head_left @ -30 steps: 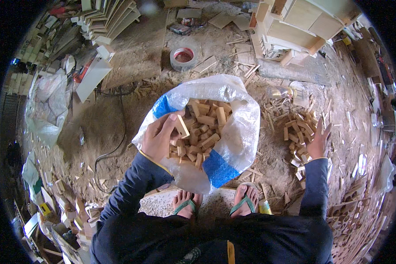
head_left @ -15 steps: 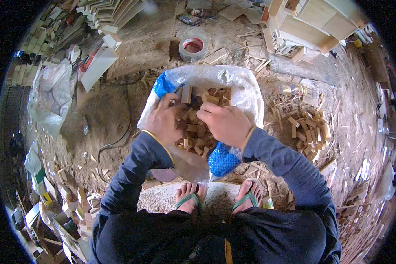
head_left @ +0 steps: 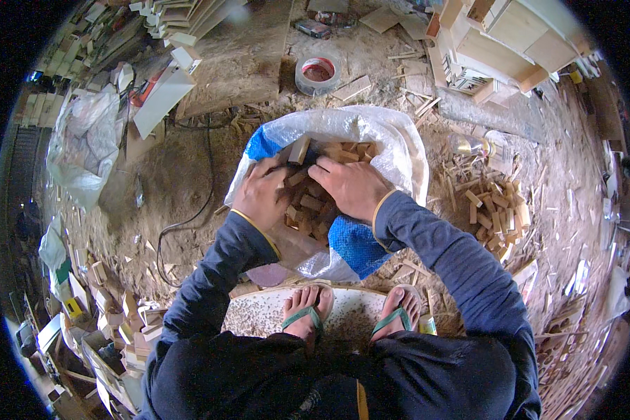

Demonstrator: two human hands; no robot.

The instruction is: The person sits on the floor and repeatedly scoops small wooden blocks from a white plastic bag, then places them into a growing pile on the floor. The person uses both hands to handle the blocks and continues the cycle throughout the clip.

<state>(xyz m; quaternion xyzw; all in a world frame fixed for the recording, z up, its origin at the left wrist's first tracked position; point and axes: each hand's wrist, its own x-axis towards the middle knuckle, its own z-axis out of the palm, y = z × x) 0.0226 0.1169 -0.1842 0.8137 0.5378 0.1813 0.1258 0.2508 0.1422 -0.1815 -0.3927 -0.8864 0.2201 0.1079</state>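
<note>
A white woven sack [head_left: 406, 140] with blue patches stands open in front of my feet, its rim rolled outward. Small wooden blocks [head_left: 311, 204] fill the inside. My left hand [head_left: 260, 190] reaches over the sack's left side with bent fingers, the tips hidden among the blocks. From the right, my right hand [head_left: 351, 187] comes in with its fingers curled together, close to the left one. Whatever the fingers of either hand hold is too hidden to name. Just beyond them, a longer pale wooden block [head_left: 299, 150] leans up near the sack's far edge.
Right of the sack lies a pile of wooden offcuts [head_left: 497, 213]. A tape roll [head_left: 317, 75] sits beyond it. Wooden box-like pieces [head_left: 514, 42] stand far right, a clear plastic bag [head_left: 87, 143] at left. A black cable [head_left: 206, 199] crosses the dirt floor.
Both hands stay inside the sack and have drawn slightly closer together. The pale block at the far edge now leans more. The whole view has shifted slightly.
</note>
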